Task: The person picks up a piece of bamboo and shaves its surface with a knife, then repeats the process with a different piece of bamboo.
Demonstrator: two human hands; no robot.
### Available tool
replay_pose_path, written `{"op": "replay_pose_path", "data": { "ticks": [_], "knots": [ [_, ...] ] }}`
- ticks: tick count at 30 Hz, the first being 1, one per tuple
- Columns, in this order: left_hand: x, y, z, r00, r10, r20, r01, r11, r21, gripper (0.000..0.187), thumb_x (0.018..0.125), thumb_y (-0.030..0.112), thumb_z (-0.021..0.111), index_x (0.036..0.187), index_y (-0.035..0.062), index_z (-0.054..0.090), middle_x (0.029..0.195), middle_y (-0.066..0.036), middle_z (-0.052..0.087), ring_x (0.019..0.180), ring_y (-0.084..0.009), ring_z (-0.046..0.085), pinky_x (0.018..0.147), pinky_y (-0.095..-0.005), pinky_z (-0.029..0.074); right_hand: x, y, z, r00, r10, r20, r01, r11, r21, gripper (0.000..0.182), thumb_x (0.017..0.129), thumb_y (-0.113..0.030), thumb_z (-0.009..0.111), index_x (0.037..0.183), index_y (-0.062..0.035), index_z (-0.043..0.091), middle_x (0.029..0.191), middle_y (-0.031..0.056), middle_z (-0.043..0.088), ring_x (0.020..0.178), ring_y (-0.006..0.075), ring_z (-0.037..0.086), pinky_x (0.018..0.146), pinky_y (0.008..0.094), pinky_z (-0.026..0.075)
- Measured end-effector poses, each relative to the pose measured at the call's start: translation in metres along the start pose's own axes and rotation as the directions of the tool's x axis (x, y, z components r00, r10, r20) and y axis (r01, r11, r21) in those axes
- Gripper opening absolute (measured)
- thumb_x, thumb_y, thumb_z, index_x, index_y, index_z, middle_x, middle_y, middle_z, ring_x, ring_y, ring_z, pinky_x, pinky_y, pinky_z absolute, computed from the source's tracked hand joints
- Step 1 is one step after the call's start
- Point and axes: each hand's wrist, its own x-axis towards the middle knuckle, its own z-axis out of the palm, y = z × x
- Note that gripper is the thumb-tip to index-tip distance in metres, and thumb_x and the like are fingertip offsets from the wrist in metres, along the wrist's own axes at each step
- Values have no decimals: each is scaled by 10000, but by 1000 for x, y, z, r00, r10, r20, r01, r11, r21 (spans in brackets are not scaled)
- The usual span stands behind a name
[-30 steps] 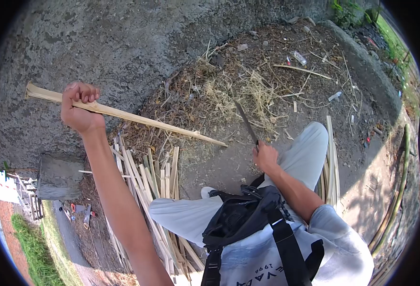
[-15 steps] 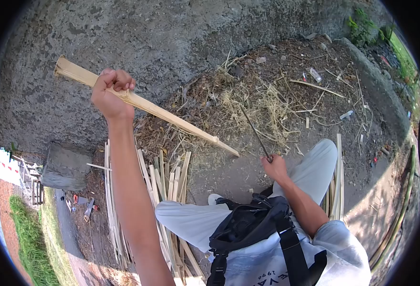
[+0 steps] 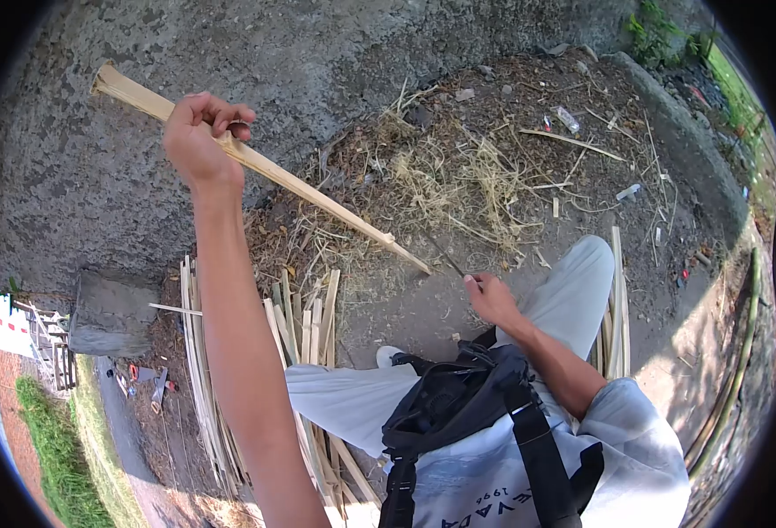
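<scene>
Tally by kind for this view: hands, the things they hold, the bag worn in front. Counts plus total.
Hands: 2 (left hand, right hand)
Pale strip, in the left hand: 1
Dark blade, in the right hand: 1
Black bag: 1
Total: 5

Split stick: pale wood or bamboo, matt, faces fairly smooth, far left end frayed; the slats at near left present the same pale, dry finish. Far wall: grey, matt, rough and pitted. Blade: dark, apparently metal, dull; trousers in pale matt cloth, bag in black fabric, clear plastic bottle at far right, glossy.
</scene>
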Motion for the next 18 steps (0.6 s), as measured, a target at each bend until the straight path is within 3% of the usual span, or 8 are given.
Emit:
{"op": "replay_pose_path", "data": {
  "ticks": [3,8,11,14,18],
  "knots": [
    [10,-7,0,993,-28,111,28,1000,3,292,860,171,483,609,106,349,533,-30,344,415,-183,389,426,-298,322,-7,-44,-10,997,-70,30,67,994,90,463,956,-399,498,1039,27,658,729,238,648,732,398,659,703,488,486],
    [4,-13,25,998,54,-30,-51,996,68,319,870,176,485,595,117,335,519,-20,325,384,-144,331,378,-272,257,-17,-117,-15,967,-225,123,179,935,306,447,987,-363,451,983,40,645,637,238,591,607,411,606,644,524,450],
    [-5,-10,31,992,85,-90,-82,996,38,327,843,154,513,570,102,342,498,-18,314,376,-130,309,374,-279,237,-15,-121,-9,936,-291,195,261,951,165,459,996,-360,423,916,41,631,648,250,594,643,441,604,653,531,450],
    [-13,-8,30,988,107,-109,-106,994,17,344,828,140,527,546,94,336,485,-15,303,371,-122,293,375,-284,223,-9,-91,11,958,-184,218,158,979,131,464,998,-358,409,878,41,615,659,263,595,670,460,602,660,542,445],
    [-15,-6,26,989,123,-86,-123,992,10,344,826,136,529,546,92,334,480,-12,292,371,-119,286,377,-280,216,-4,-83,9,956,-191,224,179,981,71,481,996,-357,411,825,45,613,663,271,595,685,467,603,666,548,441]
  ]
}}
